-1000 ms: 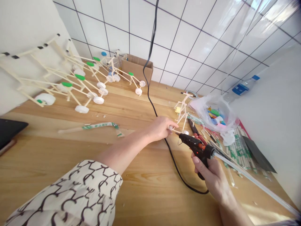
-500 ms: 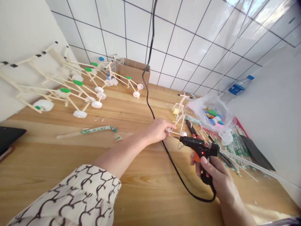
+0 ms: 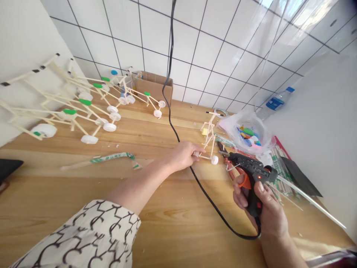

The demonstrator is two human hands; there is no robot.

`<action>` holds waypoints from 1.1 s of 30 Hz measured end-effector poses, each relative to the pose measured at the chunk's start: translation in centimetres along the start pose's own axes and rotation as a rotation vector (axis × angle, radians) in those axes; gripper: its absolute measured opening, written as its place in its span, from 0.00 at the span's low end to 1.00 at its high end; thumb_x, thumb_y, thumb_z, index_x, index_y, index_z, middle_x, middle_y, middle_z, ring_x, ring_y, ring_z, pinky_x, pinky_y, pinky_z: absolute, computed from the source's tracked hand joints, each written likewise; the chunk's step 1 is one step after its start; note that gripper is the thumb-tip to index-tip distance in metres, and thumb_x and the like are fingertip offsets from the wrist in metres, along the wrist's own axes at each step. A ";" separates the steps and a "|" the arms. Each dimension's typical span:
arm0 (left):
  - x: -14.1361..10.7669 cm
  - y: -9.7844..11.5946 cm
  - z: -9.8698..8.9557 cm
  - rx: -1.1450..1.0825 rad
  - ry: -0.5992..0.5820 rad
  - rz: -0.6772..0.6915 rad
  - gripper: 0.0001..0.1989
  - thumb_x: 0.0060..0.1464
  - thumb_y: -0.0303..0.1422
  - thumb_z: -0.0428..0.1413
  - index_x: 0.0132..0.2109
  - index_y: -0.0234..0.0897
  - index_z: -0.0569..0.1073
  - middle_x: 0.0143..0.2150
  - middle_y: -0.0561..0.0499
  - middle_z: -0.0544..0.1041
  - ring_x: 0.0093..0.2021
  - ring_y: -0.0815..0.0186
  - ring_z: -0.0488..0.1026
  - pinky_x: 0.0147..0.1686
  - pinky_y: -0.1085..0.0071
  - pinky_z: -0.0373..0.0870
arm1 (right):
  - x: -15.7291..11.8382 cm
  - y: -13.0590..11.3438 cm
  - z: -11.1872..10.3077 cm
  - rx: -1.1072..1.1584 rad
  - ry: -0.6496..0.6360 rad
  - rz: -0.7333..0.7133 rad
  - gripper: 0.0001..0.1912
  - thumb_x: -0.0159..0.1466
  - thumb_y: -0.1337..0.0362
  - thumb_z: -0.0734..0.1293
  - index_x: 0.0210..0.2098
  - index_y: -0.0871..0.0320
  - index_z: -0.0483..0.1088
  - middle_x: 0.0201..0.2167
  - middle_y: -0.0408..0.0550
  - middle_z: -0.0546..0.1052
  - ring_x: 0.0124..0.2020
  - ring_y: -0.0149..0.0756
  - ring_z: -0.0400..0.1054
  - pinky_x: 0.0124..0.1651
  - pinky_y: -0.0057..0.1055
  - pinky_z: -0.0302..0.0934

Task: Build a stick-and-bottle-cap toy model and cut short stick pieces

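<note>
My left hand (image 3: 182,156) pinches the end of a thin stick on a small wooden-stick model (image 3: 209,136), which stands on the table with a white bottle-cap wheel (image 3: 214,160) at its near corner. My right hand (image 3: 266,206) is shut around the grip of a black hot glue gun (image 3: 249,165) with an orange trigger and a lit red lamp. Its metal nozzle points left, a short way from the wheel and apart from it. A clear glue stick (image 3: 309,201) runs out of the gun's back end.
A black power cord (image 3: 192,171) crosses the wooden table (image 3: 83,197) under my left forearm. Stick models with cap wheels stand at the left. A cardboard box, a plastic bag of coloured caps, pliers, stick bundles and a water bottle lie beyond.
The glue gun has moved right, away from the model, and my right hand has turned it. My left hand still holds the model. The view has tilted slightly upward.
</note>
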State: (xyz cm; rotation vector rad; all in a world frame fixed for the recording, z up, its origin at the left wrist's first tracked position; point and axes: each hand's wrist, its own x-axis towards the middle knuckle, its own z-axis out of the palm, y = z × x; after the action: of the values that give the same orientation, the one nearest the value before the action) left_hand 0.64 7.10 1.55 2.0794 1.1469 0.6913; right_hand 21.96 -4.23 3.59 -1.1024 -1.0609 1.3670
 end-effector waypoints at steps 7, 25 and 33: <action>0.1 -0.3 0.1 0.008 0.006 0.026 0.16 0.45 0.24 0.57 0.43 0.38 0.76 0.32 0.52 0.78 0.29 0.67 0.71 0.32 0.73 0.65 | 0.1 -0.1 0.4 0.006 -0.037 0.014 0.14 0.59 0.54 0.61 0.36 0.59 0.67 0.25 0.46 0.67 0.18 0.26 0.55 0.21 0.27 0.50; 0.1 -0.5 0.1 0.014 0.000 0.045 0.17 0.46 0.24 0.57 0.45 0.38 0.76 0.35 0.50 0.78 0.29 0.67 0.71 0.32 0.72 0.65 | 0.3 0.0 0.4 0.046 -0.054 0.043 0.13 0.60 0.55 0.61 0.35 0.59 0.67 0.25 0.46 0.67 0.18 0.25 0.55 0.21 0.26 0.48; 0.2 -0.7 0.3 0.024 0.011 0.049 0.17 0.45 0.25 0.57 0.45 0.38 0.76 0.36 0.50 0.79 0.30 0.66 0.72 0.33 0.73 0.66 | 0.3 0.0 0.4 0.047 -0.064 0.038 0.13 0.60 0.56 0.60 0.36 0.60 0.67 0.26 0.46 0.67 0.18 0.25 0.55 0.21 0.26 0.48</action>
State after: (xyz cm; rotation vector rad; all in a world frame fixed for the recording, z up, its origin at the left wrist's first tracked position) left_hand 0.58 7.45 0.84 2.1327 1.1192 0.7155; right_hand 21.56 -3.89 3.67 -1.0555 -1.0528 1.4591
